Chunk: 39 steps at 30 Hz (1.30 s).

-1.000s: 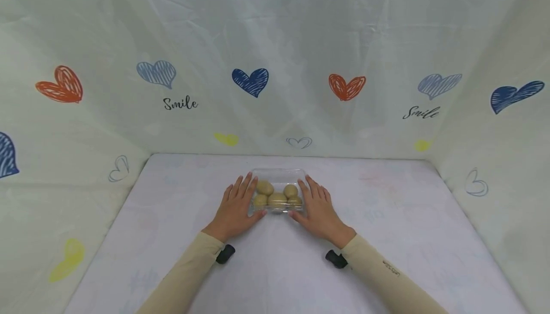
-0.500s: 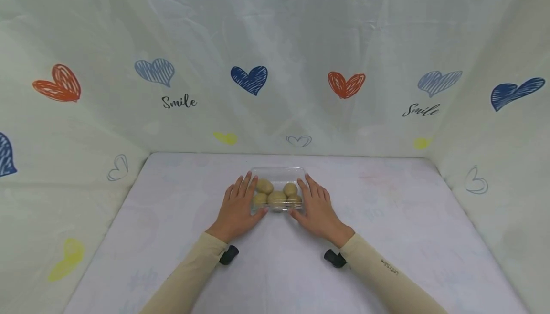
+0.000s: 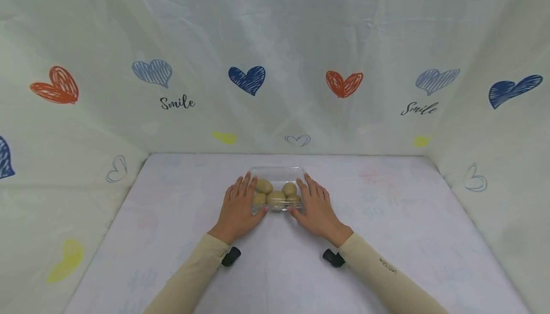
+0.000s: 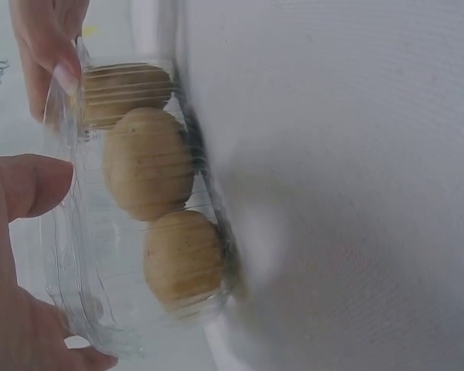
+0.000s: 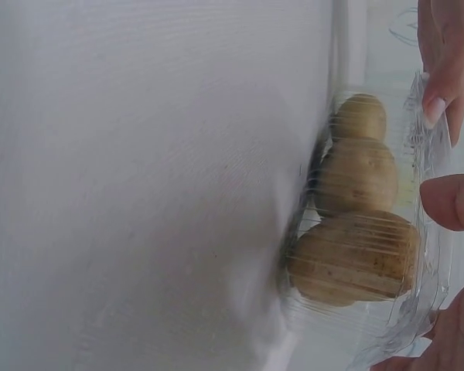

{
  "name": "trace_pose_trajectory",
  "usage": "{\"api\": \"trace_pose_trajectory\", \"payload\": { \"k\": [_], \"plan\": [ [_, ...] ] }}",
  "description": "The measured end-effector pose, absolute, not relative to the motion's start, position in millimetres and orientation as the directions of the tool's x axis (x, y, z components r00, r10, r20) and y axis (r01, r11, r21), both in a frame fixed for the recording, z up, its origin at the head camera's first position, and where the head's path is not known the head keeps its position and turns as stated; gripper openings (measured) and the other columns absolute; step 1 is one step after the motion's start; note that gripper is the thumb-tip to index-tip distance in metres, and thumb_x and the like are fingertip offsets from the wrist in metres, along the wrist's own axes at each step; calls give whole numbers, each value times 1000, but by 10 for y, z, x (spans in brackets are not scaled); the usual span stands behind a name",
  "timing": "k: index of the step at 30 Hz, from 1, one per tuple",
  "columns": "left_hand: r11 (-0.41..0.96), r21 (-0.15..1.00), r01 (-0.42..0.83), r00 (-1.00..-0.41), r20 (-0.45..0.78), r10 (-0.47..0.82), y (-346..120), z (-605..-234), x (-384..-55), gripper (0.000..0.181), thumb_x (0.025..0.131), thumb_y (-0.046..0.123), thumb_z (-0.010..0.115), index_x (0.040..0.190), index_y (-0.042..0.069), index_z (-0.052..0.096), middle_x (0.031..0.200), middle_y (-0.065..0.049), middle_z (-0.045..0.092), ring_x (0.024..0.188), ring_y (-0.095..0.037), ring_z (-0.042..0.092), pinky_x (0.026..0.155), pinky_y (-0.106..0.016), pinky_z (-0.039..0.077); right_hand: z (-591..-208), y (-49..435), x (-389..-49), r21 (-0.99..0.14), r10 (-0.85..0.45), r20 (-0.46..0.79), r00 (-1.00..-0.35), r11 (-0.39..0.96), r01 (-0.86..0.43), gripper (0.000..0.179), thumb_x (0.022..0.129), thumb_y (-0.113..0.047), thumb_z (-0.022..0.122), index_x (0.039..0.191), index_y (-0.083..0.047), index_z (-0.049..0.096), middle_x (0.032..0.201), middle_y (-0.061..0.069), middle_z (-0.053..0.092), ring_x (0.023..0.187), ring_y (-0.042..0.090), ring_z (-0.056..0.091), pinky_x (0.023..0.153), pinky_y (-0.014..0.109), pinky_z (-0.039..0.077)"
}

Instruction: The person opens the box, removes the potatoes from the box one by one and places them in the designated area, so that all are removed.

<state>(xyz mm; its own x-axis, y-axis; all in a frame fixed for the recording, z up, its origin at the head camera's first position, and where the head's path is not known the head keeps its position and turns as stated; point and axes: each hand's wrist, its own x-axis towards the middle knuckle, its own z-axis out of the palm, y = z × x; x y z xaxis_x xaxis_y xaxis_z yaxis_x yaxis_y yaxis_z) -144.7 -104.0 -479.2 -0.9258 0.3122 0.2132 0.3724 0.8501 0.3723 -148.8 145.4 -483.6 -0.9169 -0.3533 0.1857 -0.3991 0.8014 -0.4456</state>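
Observation:
A clear plastic box (image 3: 277, 172) with ribbed walls sits towards the back middle of the table. Several light brown potatoes (image 3: 277, 197) lie in it, seen through the near wall in both wrist views. Along its left side rests my left hand (image 3: 237, 214), fingers straight and pointing away, thumb (image 4: 42, 184) at the near rim. My right hand (image 3: 319, 214) mirrors it on the right side, its thumb (image 5: 448, 199) also at the near rim. Each wrist view shows fingertips on the upper edge of the box.
A white cloth covers the table (image 3: 275, 276). Behind it and at both sides hang white curtains (image 3: 292, 27) printed with hearts and the word "Smile". A black wrist camera (image 3: 231, 256) is on the left wrist, another black camera (image 3: 333, 257) on the right.
The hands stay at the sides of the box. The left forearm shifts slightly to the right, and the whole head view moves a little.

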Motion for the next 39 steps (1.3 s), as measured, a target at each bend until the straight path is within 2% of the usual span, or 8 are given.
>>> {"api": "trace_pose_trajectory", "payload": {
  "k": [9,16,22,26,39],
  "plan": [
    [873,350,340,-938,194,287,-1000,-4804,-1428,82,98,38,70,158,-8,38,167,-29,32,152,-50,31,120,-65,29,-4815,1424,-1467,-376,-332,202,-921,842,-386,78,97,-38,71,155,5,42,163,32,34,144,49,39,116,67,28],
    [906,260,334,-932,235,276,-1014,-4785,-1412,78,95,42,72,154,-2,48,162,-25,43,147,-47,40,118,-62,33,-4831,1429,-1480,-187,-352,259,-899,895,-405,75,95,-47,72,151,0,52,155,28,49,136,45,49,115,66,35],
    [930,144,338,-911,298,285,-1057,-4747,-1428,74,89,51,78,146,8,62,154,-16,56,142,-42,47,117,-58,37,-4809,1454,-1505,-50,-380,293,-877,910,-411,73,94,-54,71,147,-5,59,149,22,56,135,42,51,113,62,38],
    [932,84,353,-890,336,307,-1095,-4750,-1442,72,86,56,81,140,11,67,150,-11,61,140,-39,50,116,-56,39,-4792,1469,-1528,-26,-392,318,-863,906,-422,72,91,-56,74,143,-8,64,149,19,57,135,41,51,112,61,41],
    [912,1,411,-824,428,371,-1137,-4734,-1491,65,82,56,83,130,13,74,141,-8,69,131,-33,56,112,-51,42,-4737,1497,-1578,14,-443,389,-808,880,-475,66,84,-52,81,131,-8,72,141,15,66,134,41,55,109,57,45]
  ]
}}
